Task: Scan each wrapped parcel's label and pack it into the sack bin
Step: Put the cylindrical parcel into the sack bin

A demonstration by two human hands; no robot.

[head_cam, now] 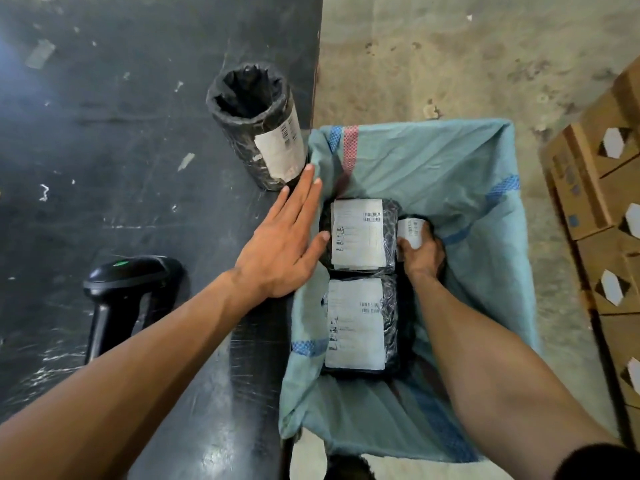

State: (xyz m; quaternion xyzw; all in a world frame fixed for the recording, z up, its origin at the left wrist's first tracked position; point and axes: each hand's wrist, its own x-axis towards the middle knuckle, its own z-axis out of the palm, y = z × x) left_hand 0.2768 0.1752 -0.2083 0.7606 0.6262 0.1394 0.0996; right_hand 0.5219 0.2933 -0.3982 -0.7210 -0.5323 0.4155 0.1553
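A pale blue woven sack bin (478,188) stands to the right of the black table (104,140). Two flat black-wrapped parcels with white labels lie inside it, one farther (360,237) and one nearer (356,323). My right hand (420,252) is down in the sack, shut on a small black-wrapped parcel (410,230) with a white label, just right of the far flat parcel. My left hand (284,244) hovers flat with fingers apart over the table's right edge, fingertips near a tall cylindrical wrapped parcel (258,123) standing on the table. A black barcode scanner (124,289) lies on the table at the left.
Stacked cardboard boxes (602,202) stand on the concrete floor at the right, close to the sack. Scraps of tape and paper dot the table top. The sack's rim touches the table's right edge.
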